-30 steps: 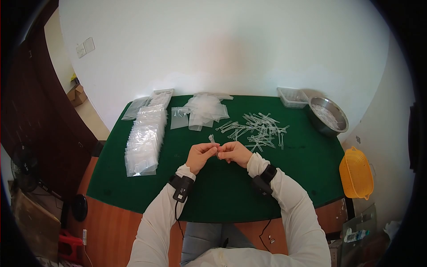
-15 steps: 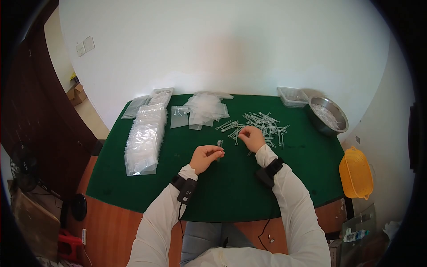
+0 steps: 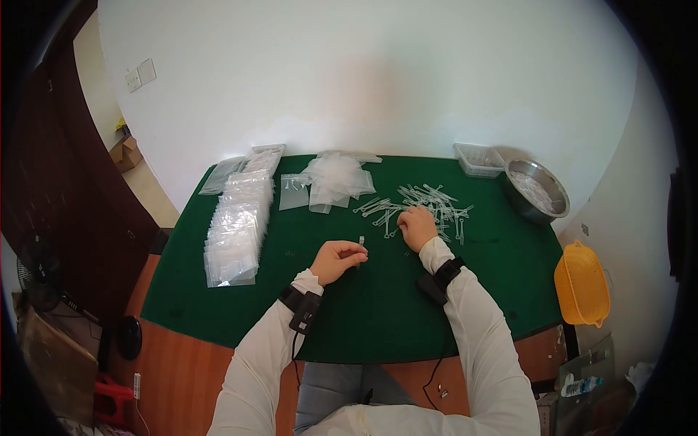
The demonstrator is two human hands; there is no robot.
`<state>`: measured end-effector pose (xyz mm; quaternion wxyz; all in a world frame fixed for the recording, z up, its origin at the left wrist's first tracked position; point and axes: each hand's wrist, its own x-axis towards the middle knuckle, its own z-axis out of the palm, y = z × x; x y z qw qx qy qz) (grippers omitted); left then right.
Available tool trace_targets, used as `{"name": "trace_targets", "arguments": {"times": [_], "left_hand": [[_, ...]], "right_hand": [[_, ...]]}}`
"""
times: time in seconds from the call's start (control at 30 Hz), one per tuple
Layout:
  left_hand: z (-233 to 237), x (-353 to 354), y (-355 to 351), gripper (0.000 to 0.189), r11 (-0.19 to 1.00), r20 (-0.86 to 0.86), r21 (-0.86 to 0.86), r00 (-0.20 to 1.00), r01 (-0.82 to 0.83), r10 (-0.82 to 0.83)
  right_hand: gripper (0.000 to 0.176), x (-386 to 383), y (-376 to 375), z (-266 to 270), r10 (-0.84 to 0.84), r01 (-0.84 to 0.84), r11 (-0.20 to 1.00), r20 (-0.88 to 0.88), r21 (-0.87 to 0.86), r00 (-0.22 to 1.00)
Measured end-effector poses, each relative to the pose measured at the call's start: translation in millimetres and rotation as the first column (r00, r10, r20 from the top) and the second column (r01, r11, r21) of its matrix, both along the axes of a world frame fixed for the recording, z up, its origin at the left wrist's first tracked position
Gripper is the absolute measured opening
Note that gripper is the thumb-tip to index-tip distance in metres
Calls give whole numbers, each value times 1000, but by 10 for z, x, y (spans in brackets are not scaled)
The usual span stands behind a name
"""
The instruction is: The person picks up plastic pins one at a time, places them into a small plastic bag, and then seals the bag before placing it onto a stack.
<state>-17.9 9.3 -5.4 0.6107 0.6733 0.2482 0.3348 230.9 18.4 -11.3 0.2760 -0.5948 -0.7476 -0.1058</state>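
Observation:
Pinched between the thumb and fingers of my left hand (image 3: 339, 261) are small clear plastic pieces (image 3: 361, 241), standing upright over the green cloth. My right hand (image 3: 417, 228) is at the near left side of a loose pile of clear plastic sticks (image 3: 448, 211) with ringed ends. Its fingers are bent together at the sticks; what they hold, if anything, is too small to make out. Beyond my hands lies a heap of empty clear bags (image 3: 336, 176). A long overlapping row of filled clear bags (image 3: 236, 225) lies to the left.
A clear plastic tray (image 3: 480, 159) and a metal bowl (image 3: 518, 195) with clear pieces stand at the back right of the green table (image 3: 305, 320). A yellow basket (image 3: 582, 284) is beyond the right edge. Another tray lies under bags at the back left.
My right hand has shifted slightly right, further over the pile of sticks. My left hand has stayed nearly in place, with the pieces in its grip turned a little.

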Motion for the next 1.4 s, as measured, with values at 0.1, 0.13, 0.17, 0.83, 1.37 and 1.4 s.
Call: {"name": "trace_targets", "arguments": {"times": [0.1, 0.13, 0.17, 0.83, 1.37, 1.4], "left_hand": [[5, -17, 7, 16, 999, 6, -32, 1000, 12, -12], [4, -24, 10, 16, 999, 9, -34, 1000, 14, -14], [3, -26, 13, 16, 999, 13, -36, 1000, 15, -15], [1, -32, 18, 17, 997, 22, -81, 1000, -4, 6], [39, -26, 2, 20, 994, 26, -95, 999, -45, 48], [44, -28, 0, 19, 994, 33, -100, 998, -54, 57]], "right_hand": [[14, 9, -11, 8, -23, 23, 1000, -1, -4, 1000], [12, 8, -18, 11, -24, 25, 998, -17, 51, 1000], [10, 10, -21, 14, -23, 27, 994, -31, 107, 999], [8, 150, -24, 55, -210, 213, 970, 38, -113, 977], [11, 123, -20, 89, -182, 177, 979, -42, -103, 982], [11, 112, -5, 94, -181, 176, 979, -42, -103, 983]]}}
